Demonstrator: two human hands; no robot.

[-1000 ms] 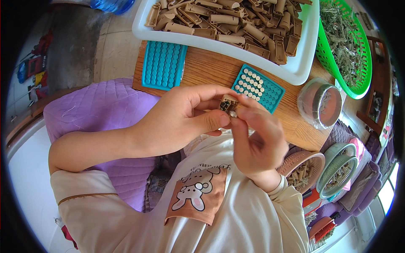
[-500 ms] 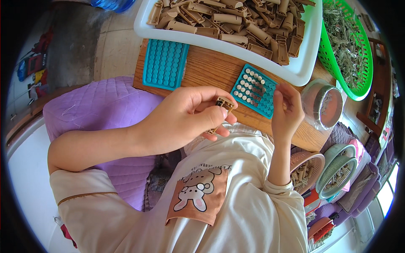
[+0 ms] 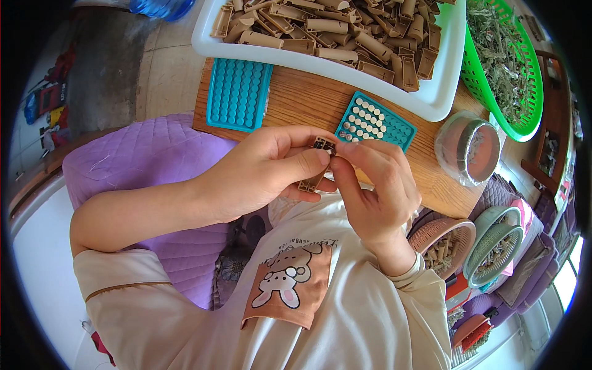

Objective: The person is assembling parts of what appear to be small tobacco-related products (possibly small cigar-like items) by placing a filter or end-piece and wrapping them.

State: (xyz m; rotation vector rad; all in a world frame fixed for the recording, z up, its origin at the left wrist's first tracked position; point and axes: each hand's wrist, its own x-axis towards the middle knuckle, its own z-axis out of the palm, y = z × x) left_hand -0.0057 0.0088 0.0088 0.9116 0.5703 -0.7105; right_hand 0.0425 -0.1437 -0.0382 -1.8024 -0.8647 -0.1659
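Observation:
My left hand (image 3: pixel 277 165) is closed around a small brown plastic casing (image 3: pixel 311 184), its hollow, ribbed inside partly in sight between the fingers. At the casing's upper end, the thumb and forefinger of my right hand (image 3: pixel 383 188) pinch together on a small whitish piece (image 3: pixel 330 152), mostly hidden by the fingertips. Just beyond my hands lies a teal tray (image 3: pixel 404 132) with round pockets, where several small round silvery discs (image 3: pixel 368 118) sit in rows. My right hand covers the tray's near corner.
A white tub (image 3: pixel 271 57) heaped with brown plastic casings (image 3: pixel 370 46) stands at the far side of the wooden table (image 3: pixel 299 92). Another teal tray (image 3: pixel 237 95) lies left. To the right are a plastic-wrapped round container (image 3: pixel 447 148), a green basket (image 3: pixel 475 71) and smaller baskets (image 3: pixel 468 237).
My right hand has moved left and down from beside the disc tray to the brown casing, and its fingertips now meet it. My left hand stays nearly still, holding the casing.

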